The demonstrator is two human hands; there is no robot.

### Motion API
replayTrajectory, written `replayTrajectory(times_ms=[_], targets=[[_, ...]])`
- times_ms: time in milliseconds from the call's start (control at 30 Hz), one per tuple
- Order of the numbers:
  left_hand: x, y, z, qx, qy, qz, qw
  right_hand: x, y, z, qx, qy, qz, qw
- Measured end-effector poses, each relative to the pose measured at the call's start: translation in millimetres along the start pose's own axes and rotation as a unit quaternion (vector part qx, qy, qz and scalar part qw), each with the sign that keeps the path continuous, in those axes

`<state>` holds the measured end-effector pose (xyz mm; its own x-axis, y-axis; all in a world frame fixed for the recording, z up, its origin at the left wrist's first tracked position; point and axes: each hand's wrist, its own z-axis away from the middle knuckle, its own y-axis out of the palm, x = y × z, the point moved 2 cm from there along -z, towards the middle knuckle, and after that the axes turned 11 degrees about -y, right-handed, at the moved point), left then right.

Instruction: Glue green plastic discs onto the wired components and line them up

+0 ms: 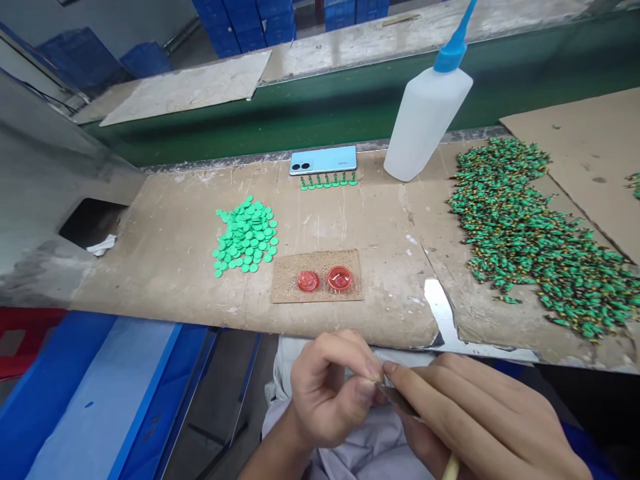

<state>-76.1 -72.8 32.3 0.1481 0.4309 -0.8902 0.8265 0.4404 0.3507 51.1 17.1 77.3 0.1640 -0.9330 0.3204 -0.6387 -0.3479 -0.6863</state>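
Observation:
My left hand (330,390) pinches the dark tip of a slim tool (397,400) between thumb and fingers. Any small piece held there is hidden. My right hand (465,417) grips the same tool, whose pale handle (451,468) runs down past the lower edge. Both hands are over my lap, below the bench's front edge. Beyond them lie a loose heap of flat green discs (246,237), a cork mat (317,277) with two red dishes (324,279), and a row of small green pins (327,181).
A pale blue phone (323,160) lies behind the pins. A white glue bottle (425,117) with a blue nozzle stands to the right. Farther right spreads a large heap of green-and-yellow pieces (540,237) on cardboard (590,133). Blue crates (240,20) stand beyond.

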Motion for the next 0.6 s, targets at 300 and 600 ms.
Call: replayTrajectory(times_ms=[300,600], targets=[[2.5,-2.9,-1.7,-0.002,-0.004,-0.002,1.000,-3.4,3.1,-2.1,0.013,-0.006,-0.001,1.000],[7.2,-3.2,-4.1,0.021,-0.031,0.061,0.997,-7.6,5.1,-2.1,-0.015,0.042,-0.056,0.997]])
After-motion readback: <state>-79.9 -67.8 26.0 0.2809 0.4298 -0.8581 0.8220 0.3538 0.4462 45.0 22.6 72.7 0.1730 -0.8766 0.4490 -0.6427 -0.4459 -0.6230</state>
